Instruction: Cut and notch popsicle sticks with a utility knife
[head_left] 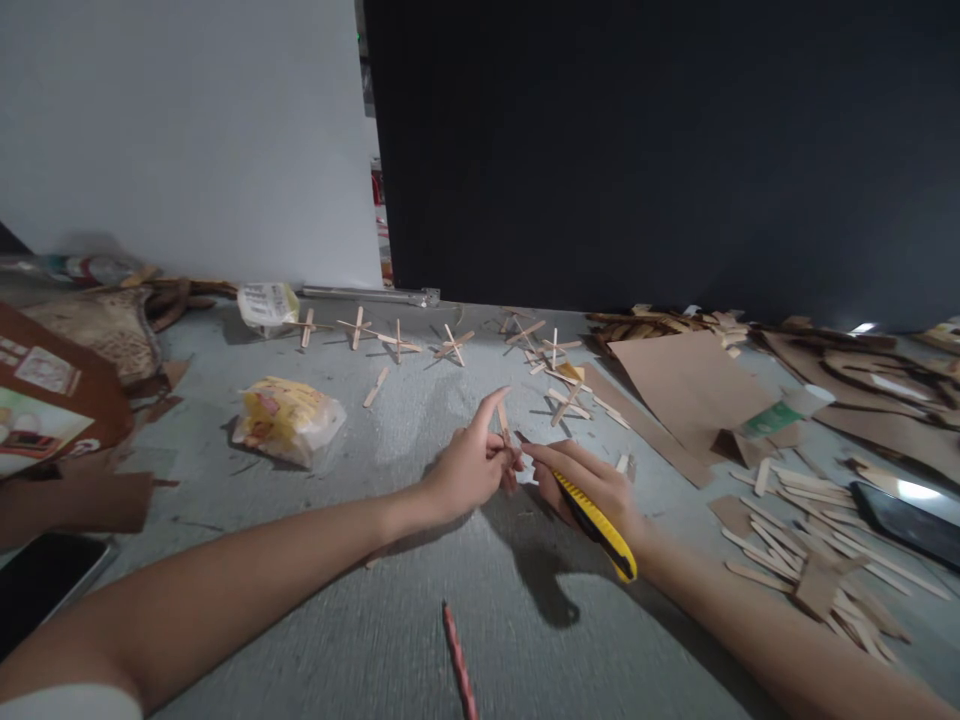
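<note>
Thin, flat tan wooden stick point(503, 415) between hands | left hand point(466, 468) pinching it | right hand point(589, 482) gripping yellow-and-black plastic utility knife point(601, 527) | risk: knife could slip into left hand if overpressed

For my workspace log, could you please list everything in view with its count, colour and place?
Utility knife: one, yellow and black, centre right
Wooden stick: one, tan, centre
Stick crosses: several, pale, back of table
Loose sticks: many, pale, right
Pencil: one, red, front centre
Yellow packet: one, yellow and clear, centre left
Labelled packet: one, whitish, back left
Bottle: one, clear, back left
Bag: one, brown, far left
Phones: two, dark, left and right edges
Cardboard: several pieces, brown, both sides
Panels: two, light grey and black, behind
Metal rail: one, grey, back
Table: one, grey, beneath
Left hand: one, bare, holding the stick
Right hand: one, bare, gripping the knife
</note>
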